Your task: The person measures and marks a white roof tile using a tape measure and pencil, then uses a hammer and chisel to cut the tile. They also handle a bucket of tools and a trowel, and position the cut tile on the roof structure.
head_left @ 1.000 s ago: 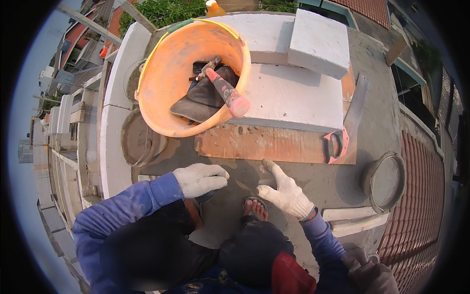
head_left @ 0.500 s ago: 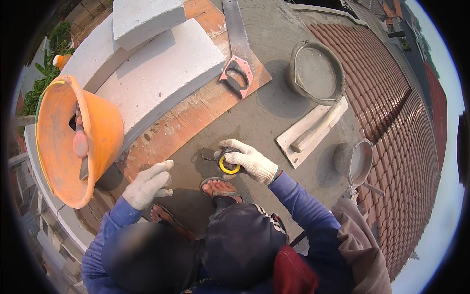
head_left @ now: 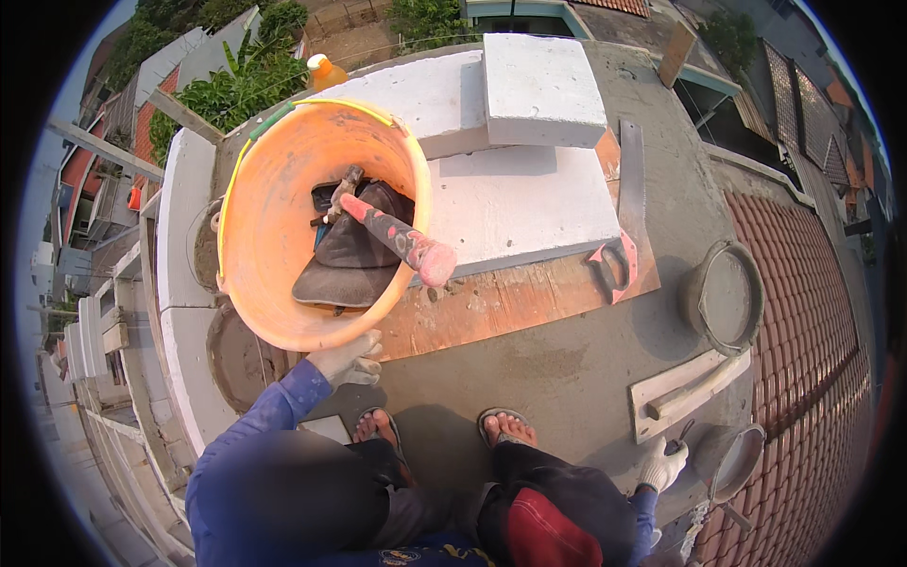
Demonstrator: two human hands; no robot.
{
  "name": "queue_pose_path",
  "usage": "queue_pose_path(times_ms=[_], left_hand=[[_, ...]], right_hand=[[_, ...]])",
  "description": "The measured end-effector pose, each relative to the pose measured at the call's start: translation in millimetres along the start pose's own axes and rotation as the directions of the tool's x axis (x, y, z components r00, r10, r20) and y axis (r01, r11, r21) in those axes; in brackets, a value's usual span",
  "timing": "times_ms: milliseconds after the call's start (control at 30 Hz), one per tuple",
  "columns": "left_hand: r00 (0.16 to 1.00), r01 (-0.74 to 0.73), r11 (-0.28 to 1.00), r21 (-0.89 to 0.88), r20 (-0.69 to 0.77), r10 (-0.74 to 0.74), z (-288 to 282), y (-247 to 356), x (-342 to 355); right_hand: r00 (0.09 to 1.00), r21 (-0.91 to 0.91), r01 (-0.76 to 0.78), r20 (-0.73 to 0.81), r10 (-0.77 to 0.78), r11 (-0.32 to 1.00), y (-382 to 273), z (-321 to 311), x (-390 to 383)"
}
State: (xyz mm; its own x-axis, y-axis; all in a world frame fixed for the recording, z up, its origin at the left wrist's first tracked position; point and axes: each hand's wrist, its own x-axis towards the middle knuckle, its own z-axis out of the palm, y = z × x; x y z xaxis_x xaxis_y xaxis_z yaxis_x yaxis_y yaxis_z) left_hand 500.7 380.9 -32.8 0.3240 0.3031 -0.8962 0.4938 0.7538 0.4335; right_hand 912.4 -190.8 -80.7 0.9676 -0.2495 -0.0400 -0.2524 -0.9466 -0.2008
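Observation:
My left hand (head_left: 348, 360), in a white work glove, is just below the near rim of an orange bucket (head_left: 269, 203), its fingers loosely bent and apart with nothing seen in them. In the bucket are a hammer (head_left: 402, 241) with a worn red and black handle and a dark cloth-like bag (head_left: 354, 250). At the lower right my gloved right hand (head_left: 663, 466) is closed around something dark and small, mostly hidden by the fingers. It is beside a small bucket (head_left: 728, 461) and below a pale board (head_left: 652, 389) bearing a wooden-handled float (head_left: 697, 387).
White blocks (head_left: 524, 203) lie stacked on a plywood sheet (head_left: 501, 307). A handsaw (head_left: 630, 189) with a pink and black handle rests at its right end. A bucket of grey mortar (head_left: 726, 300) stands by the tiled roof (head_left: 794, 274). A wet round pan (head_left: 241, 354) is at left.
My right hand has moved from the middle to the lower right, and the yellow-ringed tape measure no longer shows. My left hand is now by the bucket. The view has turned left.

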Motion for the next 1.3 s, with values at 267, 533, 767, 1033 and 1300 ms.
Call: queue_pose_path(times_ms=[267,533,767,1033,1300], left_hand=[[0.854,-0.486,0.752,-0.445,-0.061,0.516,-101,-64,11],[0.737,-0.661,0.484,-0.573,-0.376,0.561,-50,64,-111],[0.485,-0.863,0.428,-0.268,-0.203,0.851,-90,148,-105],[0.546,-0.807,0.521,-0.278,-0.014,0.838,-101,174,-84],[0.535,-0.844,0.521,-0.127,-0.125,0.836,-96,170,-91]], right_hand=[[0.987,-0.194,0.158,0.028,-0.156,0.968,15,57,-22],[0.884,0.187,0.412,0.157,-0.441,0.892,-120,-14,-57],[0.371,0.802,0.206,0.467,-0.803,0.561,-308,-46,-124],[-0.134,0.860,0.015,0.507,-0.852,0.510,-437,-92,-212],[0.095,0.796,0.102,0.589,-0.803,0.596,-475,-96,-274]])
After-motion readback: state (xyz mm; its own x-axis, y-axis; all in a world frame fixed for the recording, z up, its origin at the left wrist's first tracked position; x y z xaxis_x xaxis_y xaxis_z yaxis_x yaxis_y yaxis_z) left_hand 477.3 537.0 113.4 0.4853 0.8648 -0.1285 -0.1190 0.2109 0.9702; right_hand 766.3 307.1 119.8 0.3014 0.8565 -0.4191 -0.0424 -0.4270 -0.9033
